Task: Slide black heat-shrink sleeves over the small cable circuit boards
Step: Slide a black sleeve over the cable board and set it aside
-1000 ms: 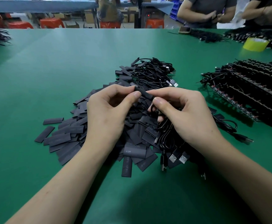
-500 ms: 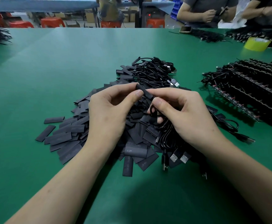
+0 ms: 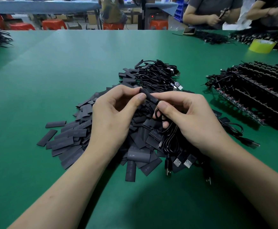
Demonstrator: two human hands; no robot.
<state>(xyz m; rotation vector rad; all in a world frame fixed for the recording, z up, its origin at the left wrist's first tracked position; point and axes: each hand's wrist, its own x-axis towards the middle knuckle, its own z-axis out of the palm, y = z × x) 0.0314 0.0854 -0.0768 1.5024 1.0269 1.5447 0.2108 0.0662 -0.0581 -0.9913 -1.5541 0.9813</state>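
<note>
Over the green table, my left hand (image 3: 115,116) pinches the far end of a black heat-shrink sleeve (image 3: 149,96) between thumb and fingers. My right hand (image 3: 189,118) pinches its near end, and a black cable (image 3: 171,138) loops out under that hand's fingers. The circuit board itself is hidden inside the sleeve or behind my fingers. Beneath both hands lies a heap of flat black sleeves (image 3: 72,139). Several cables with silver USB plugs (image 3: 182,161) lie under my right wrist.
A bundle of coiled black cables (image 3: 158,75) lies beyond my hands. Rows of cable boards (image 3: 257,95) are stacked at the right. A yellow tape roll (image 3: 261,45) and more cables sit far right, where two people work. Bare green table (image 3: 44,80) spreads to the left.
Both hands stayed in place over the heap. The sleeve between my fingertips has shifted slightly and more of its length shows between the two thumbs.
</note>
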